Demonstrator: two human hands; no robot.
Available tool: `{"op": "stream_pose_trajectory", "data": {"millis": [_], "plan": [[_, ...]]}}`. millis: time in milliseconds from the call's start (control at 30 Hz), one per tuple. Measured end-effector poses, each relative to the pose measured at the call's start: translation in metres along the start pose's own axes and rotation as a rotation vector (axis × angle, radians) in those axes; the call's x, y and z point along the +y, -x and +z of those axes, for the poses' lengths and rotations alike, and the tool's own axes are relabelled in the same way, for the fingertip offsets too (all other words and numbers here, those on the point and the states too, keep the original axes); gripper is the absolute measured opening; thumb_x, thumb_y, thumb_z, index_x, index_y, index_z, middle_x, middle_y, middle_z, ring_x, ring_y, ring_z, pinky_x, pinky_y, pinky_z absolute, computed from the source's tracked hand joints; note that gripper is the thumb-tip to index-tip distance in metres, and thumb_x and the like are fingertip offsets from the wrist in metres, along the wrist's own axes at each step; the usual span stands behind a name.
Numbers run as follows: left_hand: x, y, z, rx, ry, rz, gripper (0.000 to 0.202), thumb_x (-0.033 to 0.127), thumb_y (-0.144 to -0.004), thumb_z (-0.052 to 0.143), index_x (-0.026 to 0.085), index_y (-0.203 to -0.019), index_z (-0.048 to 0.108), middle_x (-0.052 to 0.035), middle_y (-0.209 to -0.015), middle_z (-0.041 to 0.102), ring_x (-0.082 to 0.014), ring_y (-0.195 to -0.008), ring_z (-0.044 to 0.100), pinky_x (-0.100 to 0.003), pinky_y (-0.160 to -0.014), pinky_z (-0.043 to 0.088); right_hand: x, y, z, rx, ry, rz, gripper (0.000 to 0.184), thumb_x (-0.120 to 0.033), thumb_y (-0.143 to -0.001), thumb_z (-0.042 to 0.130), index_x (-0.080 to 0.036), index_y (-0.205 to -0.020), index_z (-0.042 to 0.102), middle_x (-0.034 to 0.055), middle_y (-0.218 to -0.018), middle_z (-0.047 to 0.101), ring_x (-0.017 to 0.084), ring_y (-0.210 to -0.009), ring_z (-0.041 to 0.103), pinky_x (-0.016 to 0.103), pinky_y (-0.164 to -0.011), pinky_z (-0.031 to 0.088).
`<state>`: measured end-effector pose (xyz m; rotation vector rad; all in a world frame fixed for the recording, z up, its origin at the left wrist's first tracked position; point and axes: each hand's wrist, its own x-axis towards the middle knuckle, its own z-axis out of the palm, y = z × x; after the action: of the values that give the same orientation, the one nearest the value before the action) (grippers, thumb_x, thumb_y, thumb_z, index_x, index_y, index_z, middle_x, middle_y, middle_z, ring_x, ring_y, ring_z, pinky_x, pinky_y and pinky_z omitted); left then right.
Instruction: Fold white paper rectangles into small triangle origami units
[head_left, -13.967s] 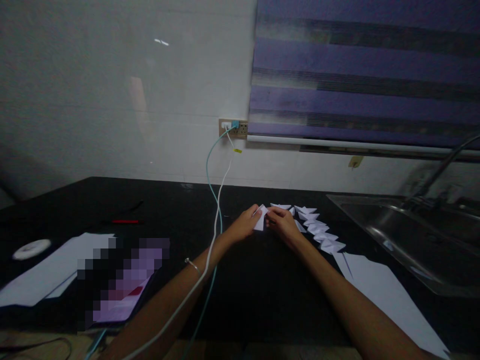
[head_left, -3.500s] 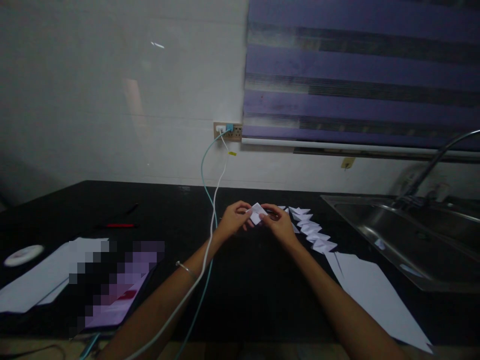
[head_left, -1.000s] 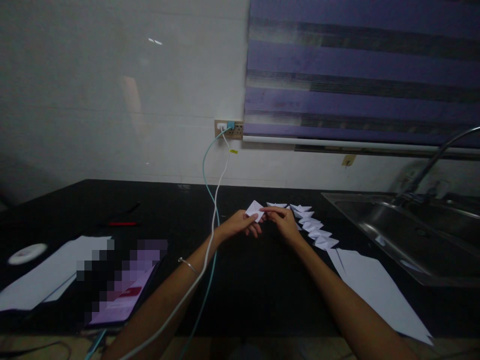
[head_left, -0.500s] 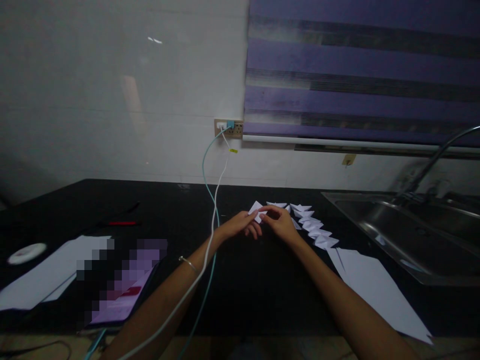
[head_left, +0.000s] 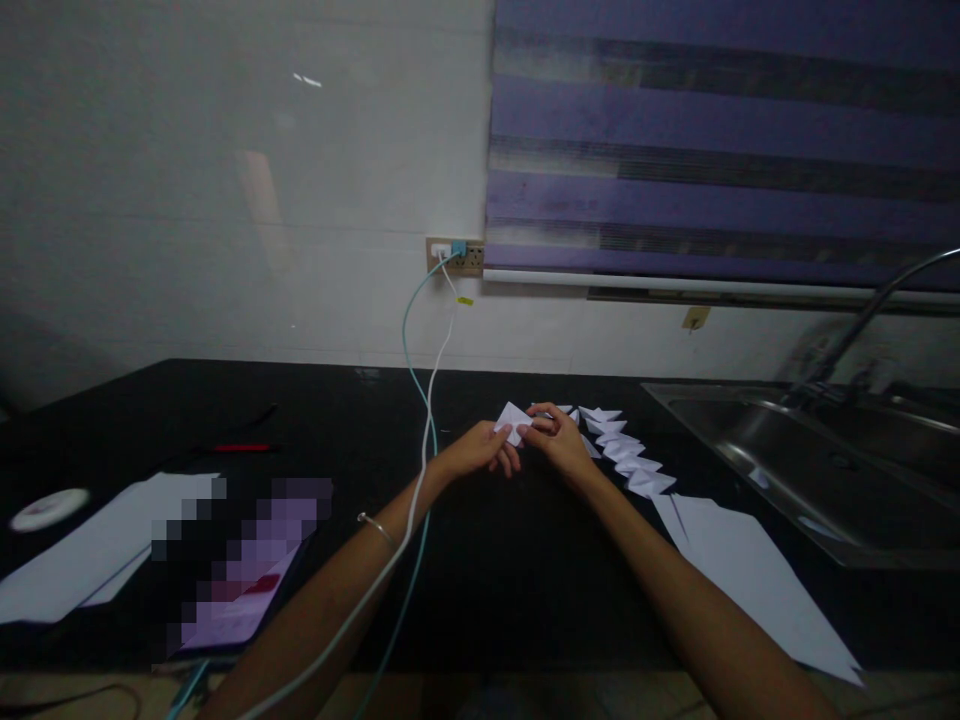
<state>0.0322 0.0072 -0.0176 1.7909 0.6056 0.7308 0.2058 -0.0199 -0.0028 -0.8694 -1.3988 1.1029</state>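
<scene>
Both my hands meet over the black counter (head_left: pixel 480 560) on one small folded white paper piece (head_left: pixel 513 420). My left hand (head_left: pixel 480 450) pinches its left edge with curled fingers. My right hand (head_left: pixel 556 443) grips its right side, thumb and forefinger closed on the paper. Just right of my hands lies a curved row of several finished folded paper triangles (head_left: pixel 626 455).
A steel sink (head_left: pixel 810 470) with a tap sits at the right. Loose white sheets (head_left: pixel 750 580) lie near the right front, more paper (head_left: pixel 90 545) and a lit tablet (head_left: pixel 240 570) at the left. Two cables (head_left: pixel 429 420) hang from a wall socket (head_left: pixel 454 255) over my left arm. A red pen (head_left: pixel 241 447) and a white disc (head_left: pixel 46 507) lie far left.
My hands have stayed in place, turning and pressing the small paper piece between the fingers. The row of folded triangles has not moved.
</scene>
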Motion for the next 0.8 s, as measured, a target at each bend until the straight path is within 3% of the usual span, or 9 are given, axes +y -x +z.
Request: {"op": "stream_pose_trajectory", "data": {"millis": [200, 333, 433, 600, 700, 800], "plan": [[0.006, 0.002, 0.001, -0.018, -0.026, -0.013, 0.064, 0.059, -0.091, 0.028, 0.003, -0.098, 0.059, -0.0106, -0.062, 0.066, -0.0128, -0.048, 0.061, -0.019, -0.041, 0.038, 0.006, -0.002, -0.001, 0.031, 0.12, 0.012, 0.033, -0.044, -0.069, 0.071, -0.016, -0.084, 0.067, 0.0028, -0.064, 0.066, 0.016, -0.057, 0.06, 0.028, -0.059, 0.046], [0.013, 0.004, 0.002, 0.021, -0.054, -0.054, 0.062, 0.058, -0.091, 0.03, 0.005, -0.09, 0.061, -0.0085, -0.059, 0.064, -0.0111, -0.045, 0.059, -0.018, -0.04, 0.036, 0.005, -0.003, -0.005, 0.064, 0.188, -0.012, 0.032, -0.047, -0.068, 0.071, -0.016, -0.074, 0.07, 0.0038, -0.061, 0.067, 0.017, -0.055, 0.06, 0.028, -0.056, 0.044], [0.018, 0.005, -0.001, 0.121, -0.095, -0.044, 0.055, 0.056, -0.088, 0.04, 0.008, -0.077, 0.062, -0.0049, -0.057, 0.062, -0.0088, -0.044, 0.055, -0.017, -0.041, 0.035, 0.002, -0.004, -0.008, 0.13, 0.239, -0.049, 0.031, -0.045, -0.066, 0.073, -0.015, -0.073, 0.071, 0.0043, -0.064, 0.068, 0.016, -0.056, 0.058, 0.028, -0.054, 0.042], [0.022, 0.006, -0.01, 0.365, -0.052, -0.027, 0.037, 0.047, -0.08, 0.059, 0.011, -0.081, 0.067, 0.0006, -0.052, 0.058, -0.0071, -0.041, 0.049, -0.017, -0.041, 0.032, 0.001, -0.004, -0.009, 0.159, 0.27, -0.075, 0.033, -0.046, -0.069, 0.07, -0.015, -0.081, 0.074, 0.004, -0.068, 0.068, 0.017, -0.06, 0.058, 0.029, -0.058, 0.043], [0.021, 0.007, -0.014, 0.375, -0.035, -0.04, 0.039, 0.047, -0.081, 0.059, 0.009, -0.082, 0.069, -0.001, -0.049, 0.059, -0.007, -0.036, 0.047, -0.019, -0.039, 0.029, 0.001, -0.004, -0.01, 0.183, 0.308, -0.116, 0.034, -0.046, -0.071, 0.068, -0.017, -0.087, 0.075, 0.0044, -0.073, 0.069, 0.018, -0.065, 0.058, 0.03, -0.061, 0.044], [0.02, 0.007, -0.014, 0.329, 0.0, -0.061, 0.043, 0.048, -0.081, 0.058, 0.007, -0.087, 0.068, -0.0084, -0.061, 0.067, -0.0102, -0.043, 0.057, -0.018, -0.037, 0.027, 0.0, -0.004, -0.01, 0.196, 0.349, -0.118, 0.034, -0.047, -0.07, 0.068, -0.017, -0.085, 0.075, 0.0038, -0.07, 0.068, 0.017, -0.061, 0.057, 0.029, -0.057, 0.043]]}}
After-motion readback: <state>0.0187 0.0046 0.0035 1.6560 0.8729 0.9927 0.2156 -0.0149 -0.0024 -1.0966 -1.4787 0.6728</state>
